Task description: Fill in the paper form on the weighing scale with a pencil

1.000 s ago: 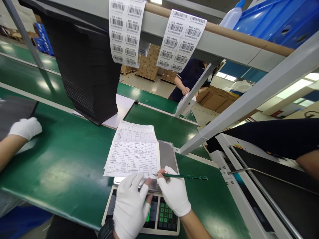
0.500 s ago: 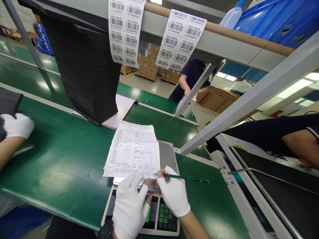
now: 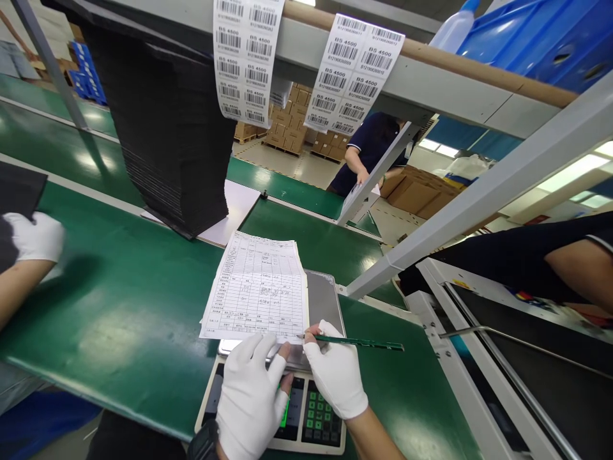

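Observation:
A printed form sheet (image 3: pixel 256 291) lies on the steel pan of a weighing scale (image 3: pixel 325 300) on the green belt. My left hand (image 3: pixel 251 399), in a white glove, rests flat over the scale's display and presses the sheet's bottom edge with its fingertips. My right hand (image 3: pixel 335 377), also gloved, grips a green pencil (image 3: pixel 361 343) with its tip at the sheet's lower right corner. The scale's green keypad (image 3: pixel 320 414) shows between my wrists.
A tall stack of black sheets (image 3: pixel 165 128) stands behind the form. Barcode label strips (image 3: pixel 246 61) hang from the shelf rail. A co-worker's gloved hand (image 3: pixel 33 236) holds a black sheet at left; another person's arm (image 3: pixel 575 259) is at right. Blue crates (image 3: pixel 536 38) sit overhead.
My hands and the pencil have stayed put on the form. The co-worker's gloved hand at left moved leftward and lifted a black sheet. The arm at right shifted into view.

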A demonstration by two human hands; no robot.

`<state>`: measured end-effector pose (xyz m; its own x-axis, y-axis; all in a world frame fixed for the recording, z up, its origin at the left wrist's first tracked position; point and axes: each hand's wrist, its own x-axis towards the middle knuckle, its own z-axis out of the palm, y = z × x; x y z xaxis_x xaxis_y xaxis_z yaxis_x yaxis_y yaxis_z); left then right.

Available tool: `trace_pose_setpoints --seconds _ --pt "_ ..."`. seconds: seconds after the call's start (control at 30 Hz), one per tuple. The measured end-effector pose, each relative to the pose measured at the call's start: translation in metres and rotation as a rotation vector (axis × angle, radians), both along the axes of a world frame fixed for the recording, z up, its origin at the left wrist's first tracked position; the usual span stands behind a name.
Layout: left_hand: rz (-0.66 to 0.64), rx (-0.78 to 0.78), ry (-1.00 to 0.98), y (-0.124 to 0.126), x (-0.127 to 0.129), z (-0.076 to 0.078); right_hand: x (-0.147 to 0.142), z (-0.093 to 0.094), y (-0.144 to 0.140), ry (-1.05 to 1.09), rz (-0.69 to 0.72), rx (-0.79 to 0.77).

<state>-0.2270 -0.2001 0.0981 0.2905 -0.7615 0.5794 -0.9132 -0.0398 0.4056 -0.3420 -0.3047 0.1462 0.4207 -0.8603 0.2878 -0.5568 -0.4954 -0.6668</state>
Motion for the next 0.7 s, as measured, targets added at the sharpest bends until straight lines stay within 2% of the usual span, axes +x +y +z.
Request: trace_pose_setpoints --seconds 0.47,0.7 --pt "-0.015 -0.007 0.002 -0.0001 0.0019 0.0006 -0.0035 -0.0011 -0.0007 0.012 -0.044 -0.004" --pt "-0.010 -0.007 0.021 0.0008 0.0008 -0.0029 -0.0029 -0.0015 -0.0006 0.021 -0.019 -0.022"
